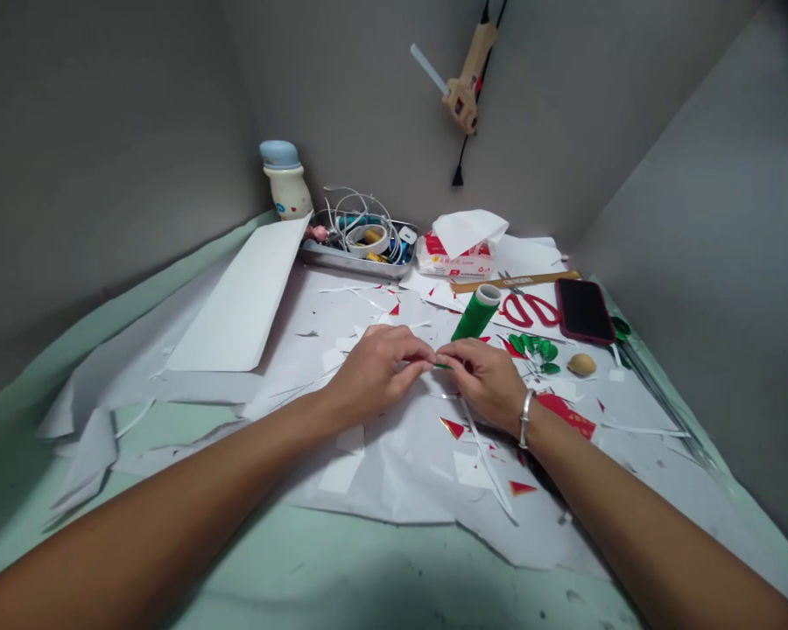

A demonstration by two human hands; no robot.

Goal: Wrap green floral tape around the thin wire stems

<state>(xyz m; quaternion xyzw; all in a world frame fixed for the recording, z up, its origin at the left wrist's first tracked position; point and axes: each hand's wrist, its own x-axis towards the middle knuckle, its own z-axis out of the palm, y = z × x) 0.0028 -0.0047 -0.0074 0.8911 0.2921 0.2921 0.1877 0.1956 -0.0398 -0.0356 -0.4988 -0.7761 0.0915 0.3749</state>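
Small green piece: we see it (442, 366) between the fingertips of both hands, above the paper-covered table; its shape is mostly hidden from us.
Left hand: its thumb and forefinger (424, 354) are brought together at one end of the piece; the left hand (376, 372) has the other fingers curled.
Right hand: the right hand (484, 374) pinches the piece also, thumb against forefinger, and we notice a silver bracelet (525, 418) on the wrist.
Green roll: just behind the right hand we find a green roll (471, 322), which leans a little to the right.
Green leaf-like pieces: these (535, 346) lie in a group beyond the right hand, near a brown roundish object (581, 364).
Cutting tool: we see red-handled scissors (531, 309) between the roll and a phone (584, 309).
Paper: white sheets (394, 477) lie under the hands, with red scraps (522, 487) scattered upon them.
Far side: we observe a metal tray (355, 262) with cables, beside a tissue pack (456, 262).
Wall: a glue gun (463, 96) hangs there.
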